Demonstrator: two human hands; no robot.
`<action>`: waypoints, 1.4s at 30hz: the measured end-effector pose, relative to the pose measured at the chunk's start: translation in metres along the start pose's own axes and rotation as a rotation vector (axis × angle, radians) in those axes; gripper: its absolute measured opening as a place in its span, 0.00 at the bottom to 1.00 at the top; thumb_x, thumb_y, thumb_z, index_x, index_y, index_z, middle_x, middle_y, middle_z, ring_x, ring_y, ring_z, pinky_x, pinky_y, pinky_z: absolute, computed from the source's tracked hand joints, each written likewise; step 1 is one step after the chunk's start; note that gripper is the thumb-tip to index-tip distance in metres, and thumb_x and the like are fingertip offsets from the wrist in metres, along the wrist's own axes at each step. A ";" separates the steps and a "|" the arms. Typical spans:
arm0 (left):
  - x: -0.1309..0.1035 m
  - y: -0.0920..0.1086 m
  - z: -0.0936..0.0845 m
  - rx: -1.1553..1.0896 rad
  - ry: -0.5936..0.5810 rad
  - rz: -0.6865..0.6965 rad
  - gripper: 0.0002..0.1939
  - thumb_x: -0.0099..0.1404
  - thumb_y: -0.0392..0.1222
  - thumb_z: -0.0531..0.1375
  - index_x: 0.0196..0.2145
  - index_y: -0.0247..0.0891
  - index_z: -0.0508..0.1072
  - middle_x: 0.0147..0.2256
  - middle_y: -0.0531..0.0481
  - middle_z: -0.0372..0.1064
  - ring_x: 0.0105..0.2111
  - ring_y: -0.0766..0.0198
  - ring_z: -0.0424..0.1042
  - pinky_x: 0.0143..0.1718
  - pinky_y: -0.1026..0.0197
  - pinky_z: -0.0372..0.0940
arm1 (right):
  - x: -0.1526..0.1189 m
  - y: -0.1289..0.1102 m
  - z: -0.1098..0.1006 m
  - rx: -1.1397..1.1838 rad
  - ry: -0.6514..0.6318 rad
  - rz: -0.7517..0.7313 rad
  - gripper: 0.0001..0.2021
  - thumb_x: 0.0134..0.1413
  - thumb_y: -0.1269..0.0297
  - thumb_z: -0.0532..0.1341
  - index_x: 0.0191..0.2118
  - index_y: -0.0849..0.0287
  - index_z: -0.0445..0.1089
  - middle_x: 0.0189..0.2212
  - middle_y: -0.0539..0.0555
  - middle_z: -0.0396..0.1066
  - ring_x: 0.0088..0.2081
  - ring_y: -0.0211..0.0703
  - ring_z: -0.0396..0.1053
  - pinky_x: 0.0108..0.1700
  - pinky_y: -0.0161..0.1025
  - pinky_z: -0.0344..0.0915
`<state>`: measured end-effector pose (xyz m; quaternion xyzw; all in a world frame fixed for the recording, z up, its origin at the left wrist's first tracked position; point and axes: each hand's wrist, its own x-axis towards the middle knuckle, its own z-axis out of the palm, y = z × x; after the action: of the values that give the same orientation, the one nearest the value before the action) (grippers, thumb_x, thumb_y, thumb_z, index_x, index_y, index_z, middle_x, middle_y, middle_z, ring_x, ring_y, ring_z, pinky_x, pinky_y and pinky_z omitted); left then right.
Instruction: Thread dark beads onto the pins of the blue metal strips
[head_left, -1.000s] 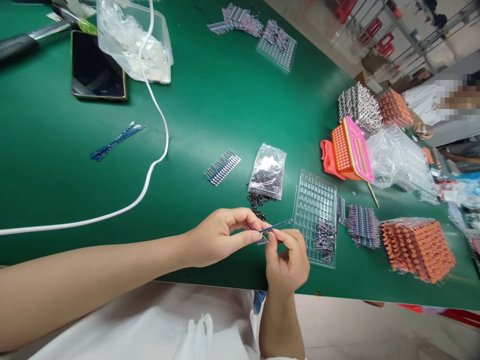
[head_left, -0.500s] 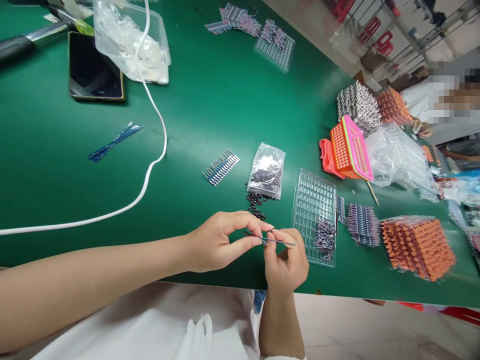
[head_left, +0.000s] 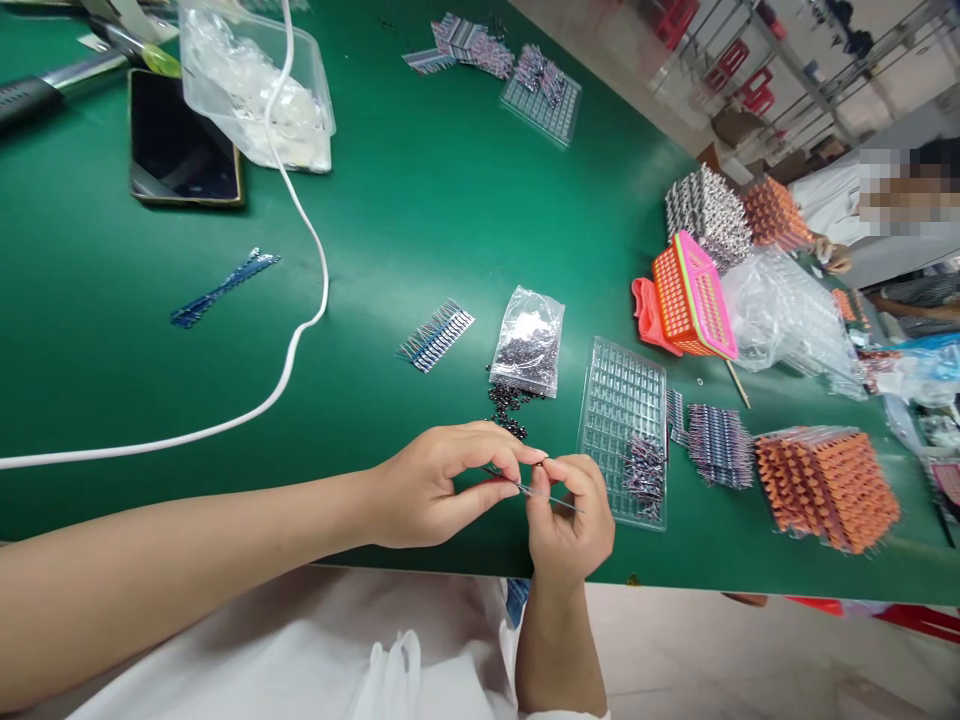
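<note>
Thumb and fingers of my left hand [head_left: 442,485] pinch a thin, dark bluish strip [head_left: 559,499], seen edge-on, whose right end crosses in front of my right hand [head_left: 574,530]. My right hand is closed, its thumb and forefinger tips pinched at a tiny dark bead [head_left: 539,463], where my left forefinger also touches. Just beyond the fingers lies a pile of loose dark beads [head_left: 510,408], spilling by a clear plastic bag [head_left: 529,340] of similar beads. Right of my hands is a clear compartment tray [head_left: 619,400] with many small wired pieces [head_left: 645,475] heaped on it.
A strip of wired pieces [head_left: 437,335] and blue strips [head_left: 225,289] lie on the green table. A white cable [head_left: 323,260] curves left, near a phone [head_left: 184,140] and plastic box [head_left: 322,120]. Orange stacks [head_left: 825,490] and a basket [head_left: 694,295] stand right, where another person's hand [head_left: 832,255] shows.
The strip's right end has tilted downward across my right hand. My fingers stay pinched together at the bead. The whole view has shifted slightly.
</note>
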<state>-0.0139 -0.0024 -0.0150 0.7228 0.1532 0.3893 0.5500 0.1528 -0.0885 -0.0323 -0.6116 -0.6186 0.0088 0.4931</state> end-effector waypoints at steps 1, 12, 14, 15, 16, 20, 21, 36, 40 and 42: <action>0.000 0.000 0.000 -0.012 -0.008 -0.012 0.05 0.66 0.28 0.59 0.37 0.35 0.73 0.46 0.39 0.79 0.48 0.59 0.77 0.51 0.56 0.71 | 0.000 0.000 0.000 0.005 0.002 -0.005 0.08 0.58 0.76 0.63 0.40 0.55 0.70 0.30 0.49 0.70 0.32 0.38 0.69 0.33 0.39 0.68; 0.002 0.003 -0.006 -0.223 -0.071 -0.298 0.02 0.68 0.34 0.59 0.36 0.36 0.72 0.47 0.42 0.77 0.47 0.60 0.75 0.51 0.55 0.68 | 0.000 0.005 -0.003 -0.047 -0.057 -0.114 0.13 0.59 0.77 0.62 0.46 0.51 0.71 0.34 0.50 0.72 0.36 0.40 0.71 0.35 0.39 0.69; 0.001 0.003 -0.007 -0.302 -0.066 -0.369 0.02 0.68 0.36 0.60 0.36 0.36 0.72 0.47 0.43 0.77 0.47 0.60 0.75 0.52 0.56 0.68 | 0.001 0.005 -0.004 -0.067 -0.067 -0.121 0.13 0.58 0.77 0.63 0.45 0.51 0.71 0.33 0.50 0.71 0.35 0.39 0.71 0.35 0.39 0.69; 0.001 0.002 -0.007 -0.341 -0.059 -0.406 0.02 0.68 0.36 0.61 0.36 0.37 0.72 0.47 0.44 0.77 0.48 0.60 0.75 0.53 0.56 0.68 | 0.001 0.005 -0.004 -0.077 -0.069 -0.124 0.14 0.58 0.77 0.63 0.45 0.51 0.72 0.33 0.49 0.71 0.34 0.38 0.70 0.36 0.39 0.69; 0.000 0.001 -0.007 -0.381 -0.054 -0.439 0.02 0.67 0.37 0.61 0.36 0.37 0.72 0.47 0.44 0.76 0.49 0.60 0.74 0.53 0.56 0.68 | 0.001 0.005 -0.004 -0.087 -0.070 -0.127 0.14 0.58 0.77 0.63 0.46 0.51 0.72 0.33 0.49 0.71 0.34 0.38 0.70 0.35 0.38 0.69; 0.001 0.000 -0.007 -0.503 -0.036 -0.523 0.04 0.66 0.40 0.63 0.35 0.37 0.72 0.43 0.45 0.76 0.50 0.57 0.73 0.54 0.55 0.67 | 0.001 0.005 -0.003 -0.108 -0.055 -0.125 0.13 0.58 0.76 0.64 0.45 0.52 0.71 0.33 0.50 0.72 0.33 0.37 0.71 0.35 0.38 0.69; 0.001 0.000 -0.007 -0.517 -0.034 -0.531 0.05 0.66 0.40 0.63 0.35 0.37 0.72 0.41 0.45 0.76 0.50 0.57 0.73 0.54 0.54 0.67 | 0.000 0.005 -0.002 -0.102 -0.049 -0.123 0.13 0.57 0.77 0.64 0.45 0.53 0.71 0.33 0.50 0.72 0.33 0.37 0.71 0.35 0.38 0.69; 0.003 0.002 -0.007 -0.467 -0.009 -0.516 0.05 0.66 0.40 0.63 0.35 0.37 0.72 0.42 0.44 0.77 0.53 0.54 0.73 0.56 0.52 0.67 | 0.000 0.006 -0.001 -0.135 -0.056 -0.148 0.12 0.57 0.77 0.64 0.45 0.55 0.71 0.33 0.51 0.74 0.33 0.38 0.72 0.35 0.39 0.69; 0.001 0.003 -0.007 -0.376 -0.045 -0.452 0.03 0.68 0.38 0.61 0.35 0.37 0.72 0.47 0.43 0.77 0.53 0.56 0.74 0.56 0.51 0.67 | -0.001 0.006 0.000 -0.146 -0.022 -0.116 0.09 0.57 0.76 0.64 0.42 0.55 0.71 0.32 0.50 0.73 0.33 0.39 0.71 0.35 0.39 0.70; 0.001 0.004 -0.008 -0.351 -0.054 -0.435 0.03 0.68 0.38 0.61 0.36 0.37 0.72 0.47 0.42 0.77 0.51 0.56 0.75 0.55 0.51 0.68 | -0.001 0.006 0.001 -0.144 -0.015 -0.097 0.08 0.58 0.74 0.64 0.41 0.55 0.71 0.32 0.50 0.73 0.33 0.39 0.72 0.35 0.39 0.70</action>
<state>-0.0199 0.0019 -0.0108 0.5767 0.2202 0.2632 0.7414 0.1564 -0.0875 -0.0371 -0.6147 -0.6504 -0.0550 0.4429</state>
